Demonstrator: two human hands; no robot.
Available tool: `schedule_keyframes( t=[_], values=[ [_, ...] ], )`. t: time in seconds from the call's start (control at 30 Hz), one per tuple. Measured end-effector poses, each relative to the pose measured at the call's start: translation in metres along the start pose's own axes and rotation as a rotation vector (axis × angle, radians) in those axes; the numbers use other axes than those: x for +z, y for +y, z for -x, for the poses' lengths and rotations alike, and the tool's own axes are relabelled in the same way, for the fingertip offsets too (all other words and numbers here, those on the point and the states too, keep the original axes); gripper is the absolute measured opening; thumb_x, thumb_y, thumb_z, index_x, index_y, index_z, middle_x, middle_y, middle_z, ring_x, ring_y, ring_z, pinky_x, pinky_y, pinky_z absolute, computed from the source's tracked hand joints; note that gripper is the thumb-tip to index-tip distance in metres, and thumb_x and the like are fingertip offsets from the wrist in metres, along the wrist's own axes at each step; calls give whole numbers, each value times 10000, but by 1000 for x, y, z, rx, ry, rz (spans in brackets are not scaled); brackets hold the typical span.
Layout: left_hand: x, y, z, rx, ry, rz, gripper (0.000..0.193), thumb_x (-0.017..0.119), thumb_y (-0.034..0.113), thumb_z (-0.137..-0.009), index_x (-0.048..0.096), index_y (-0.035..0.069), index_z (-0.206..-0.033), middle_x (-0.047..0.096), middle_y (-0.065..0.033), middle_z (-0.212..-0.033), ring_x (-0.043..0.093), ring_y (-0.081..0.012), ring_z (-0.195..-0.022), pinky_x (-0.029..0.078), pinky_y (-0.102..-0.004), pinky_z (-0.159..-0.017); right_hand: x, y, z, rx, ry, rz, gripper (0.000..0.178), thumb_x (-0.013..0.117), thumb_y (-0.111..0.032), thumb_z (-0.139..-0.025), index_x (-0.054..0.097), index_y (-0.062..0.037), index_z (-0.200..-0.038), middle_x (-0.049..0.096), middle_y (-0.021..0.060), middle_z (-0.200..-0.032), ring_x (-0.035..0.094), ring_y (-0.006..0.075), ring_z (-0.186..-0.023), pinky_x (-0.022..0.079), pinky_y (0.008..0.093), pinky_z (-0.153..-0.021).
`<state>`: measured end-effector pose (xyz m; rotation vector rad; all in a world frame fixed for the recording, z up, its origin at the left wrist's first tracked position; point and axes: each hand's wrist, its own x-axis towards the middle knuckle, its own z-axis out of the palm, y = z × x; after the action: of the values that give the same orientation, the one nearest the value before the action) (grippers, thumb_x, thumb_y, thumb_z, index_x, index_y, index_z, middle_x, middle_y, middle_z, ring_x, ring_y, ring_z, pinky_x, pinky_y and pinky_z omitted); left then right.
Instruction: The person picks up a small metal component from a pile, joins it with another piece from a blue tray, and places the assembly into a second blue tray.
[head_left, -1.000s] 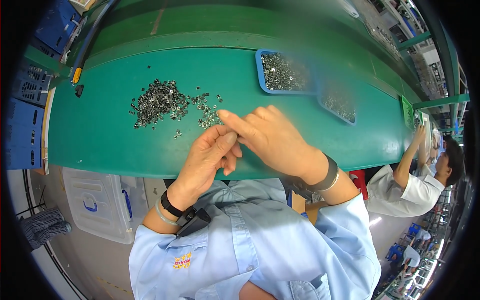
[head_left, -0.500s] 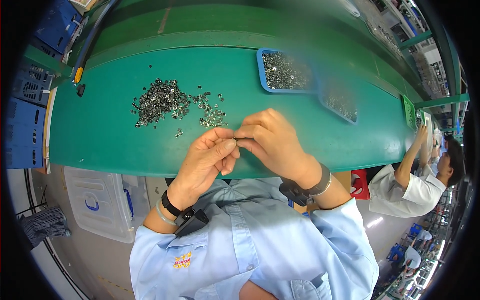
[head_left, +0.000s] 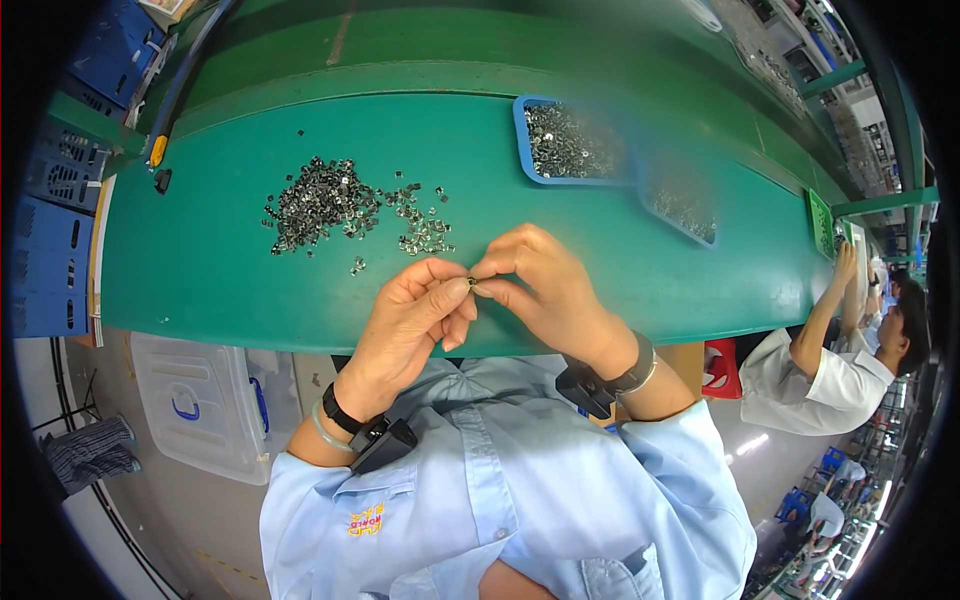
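Between my fingertips, over the near part of the green table, is a tiny dark metal piece point(head_left: 471, 283), mostly covered by the fingers. My left hand point(head_left: 415, 318) pinches it between thumb and forefinger, the other fingers curled. From the right, my right hand point(head_left: 540, 285) meets it with thumb and forefinger, also pinched closed. Beyond my left hand lies a heap of small dark metal pieces point(head_left: 322, 205). Beside that heap, a looser scatter of shinier pieces point(head_left: 425, 235) spreads toward my hands.
A blue tray point(head_left: 522, 150) full of small metal parts stands at the far right of the table point(head_left: 200, 280). Next to it is a second, blurred tray point(head_left: 690, 237). A lidded clear box point(head_left: 200, 410) sits on the floor at left. A co-worker point(head_left: 825, 370) sits at right.
My right hand has shifted slightly, its fingers opening a bit away from the palm while the fingertips stay at the piece. My left hand is nearly still.
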<state>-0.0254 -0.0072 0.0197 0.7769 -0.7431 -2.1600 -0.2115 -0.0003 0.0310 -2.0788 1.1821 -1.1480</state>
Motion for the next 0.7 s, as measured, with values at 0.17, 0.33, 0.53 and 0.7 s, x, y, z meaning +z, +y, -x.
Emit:
schedule_keyframes(
  t=[0.17, 0.33, 0.53, 0.7],
  values=[
    [6, 1, 2, 8, 11, 17, 135, 579, 172, -912, 556, 42, -940, 600, -49, -746, 519, -88, -556, 396, -214, -472, -2, -2, -1, -66, 3, 105, 210, 722, -57, -706, 617, -100, -882, 581, 50, -868, 566, 242, -796, 454, 343, -683],
    [5, 0, 1, 31, 28, -12, 130, 587, 171, -907, 548, 47, -918, 600, -48, -732, 528, -93, -561, 403, -220, -477, -2, -7, 0, -87, 5, 141, 203, 716, -50, -712, 616, -98, -881, 581, 44, -856, 563, 235, -778, 452, 341, -683],
    [2, -4, -1, 67, -51, 50, 122, 592, 164, -902, 543, 54, -891, 600, -46, -718, 529, -96, -560, 403, -223, -475, 2, -9, 4, -96, 38, 37, 201, 714, -52, -717, 613, -93, -885, 583, 37, -833, 563, 223, -757, 455, 329, -652],
    [-2, -8, -3, 99, -145, 116, 117, 598, 158, -898, 538, 59, -880, 580, -39, -698, 529, -98, -563, 400, -222, -475, 8, -9, 9, -78, 78, -47, 200, 712, -51, -725, 616, -94, -894, 591, 34, -831, 571, 214, -754, 459, 321, -628]
  ],
)
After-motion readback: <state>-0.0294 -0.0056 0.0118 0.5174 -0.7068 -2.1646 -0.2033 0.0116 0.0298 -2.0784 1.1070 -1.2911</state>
